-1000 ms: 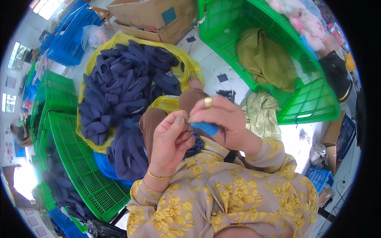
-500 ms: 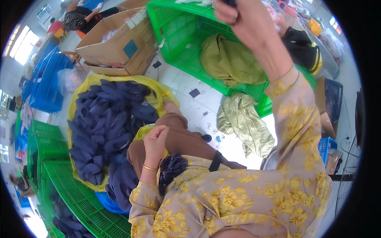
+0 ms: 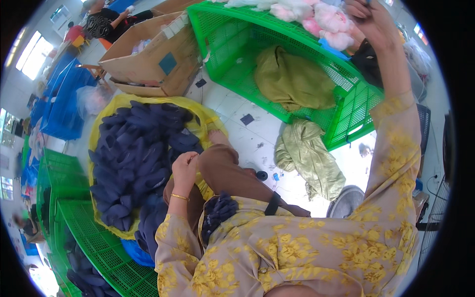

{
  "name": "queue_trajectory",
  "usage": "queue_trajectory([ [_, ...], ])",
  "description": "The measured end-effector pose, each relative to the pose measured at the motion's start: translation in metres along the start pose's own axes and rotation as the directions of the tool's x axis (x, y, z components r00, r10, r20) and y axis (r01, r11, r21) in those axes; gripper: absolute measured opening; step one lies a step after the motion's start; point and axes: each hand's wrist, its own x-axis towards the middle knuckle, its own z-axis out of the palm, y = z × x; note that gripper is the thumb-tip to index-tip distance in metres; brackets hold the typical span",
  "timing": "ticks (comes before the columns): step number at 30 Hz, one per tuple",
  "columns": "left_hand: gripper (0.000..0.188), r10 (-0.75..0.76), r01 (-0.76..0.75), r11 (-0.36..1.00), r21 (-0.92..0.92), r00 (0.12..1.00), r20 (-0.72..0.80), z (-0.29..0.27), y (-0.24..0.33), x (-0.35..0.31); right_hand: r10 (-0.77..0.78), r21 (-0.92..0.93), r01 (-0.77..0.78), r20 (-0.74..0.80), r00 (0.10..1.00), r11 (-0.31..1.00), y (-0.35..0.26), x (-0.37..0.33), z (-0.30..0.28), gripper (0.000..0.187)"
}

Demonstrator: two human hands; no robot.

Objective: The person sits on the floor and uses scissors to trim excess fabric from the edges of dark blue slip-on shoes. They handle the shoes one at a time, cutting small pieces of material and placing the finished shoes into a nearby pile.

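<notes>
Left hand sits center-left of frame on the knee, fingers curled shut, pinching something too small to make out, just beside the navy pile on the yellow sheet. Right hand is raised to the upper right edge, closed, contents can't tell, over the green crate with an olive cloth inside. More navy pieces lie in the lap, center-bottom. Second olive cloth on the floor, cardboard box upper left
</notes>
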Motion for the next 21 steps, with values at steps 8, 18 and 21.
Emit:
queue_trajectory([
  [8, 0.011, 0.013, 0.005, 0.95, 0.312, 0.998, -0.057, -0.04, -0.051, 0.003, -0.297, -0.235, 0.229, -0.319, 0.9, 0.945, -0.032, 0.033, -0.095, 0.027],
  [18, 0.014, -0.074, 0.103, 0.92, 0.377, 0.993, -0.09, -0.077, -0.083, 0.011, -0.385, -0.383, 0.233, -0.389, 0.837, 0.894, -0.04, 0.03, -0.148, 0.024],
  [21, 0.015, -0.085, 0.122, 0.896, 0.426, 0.991, -0.104, -0.091, -0.103, 0.012, -0.403, -0.372, 0.254, -0.411, 0.817, 0.893, -0.045, 0.032, -0.156, 0.024],
])
